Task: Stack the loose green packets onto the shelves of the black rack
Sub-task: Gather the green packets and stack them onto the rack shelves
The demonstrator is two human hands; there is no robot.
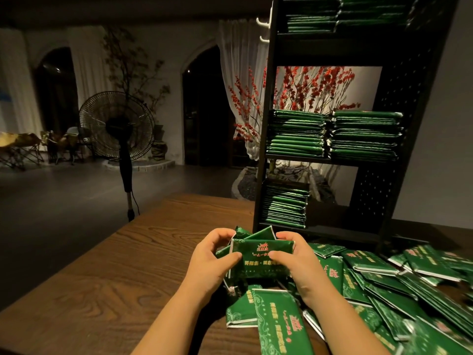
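1. Wooden table (107,265): brown top with bold, swirling grain, matt finish.
2. Tall black metal rack (399,139): open frame, perforated right side panel, standing on the table's far right part; three shelves visible.
3. Flat rectangular glossy green foil packets, stacked on the rack (335,134): two neat stacks side by side on the middle shelf, two on the top shelf, one on the left of the bottom shelf; right half of the bottom shelf bare.
4. Loose green packets (399,285): same foil, printed with red and gold characters and pale scroll ornament, white crimped end seams; scattered and overlapping on the table in front of the rack and to the right; too many and too overlapped to count.
5. Held bundle of green packets (261,257): several packets, exact number not discernible, raised just above the loose heap, front packet facing the camera, others fanned unevenly behind it.
6. Left hand (212,260): bare, curled round the bundle's left edge, thumb pressed on the front face, fingers bent over the top corner.
7. Right hand (299,262): bare, closed round the bundle's right edge, thumb on the front face, fingertips over the upper right corner.
8. Background: one black pedestal fan (116,126) with round wire grille; red-blossomed branches (302,90) behind the rack; white sheer curtain (238,73).
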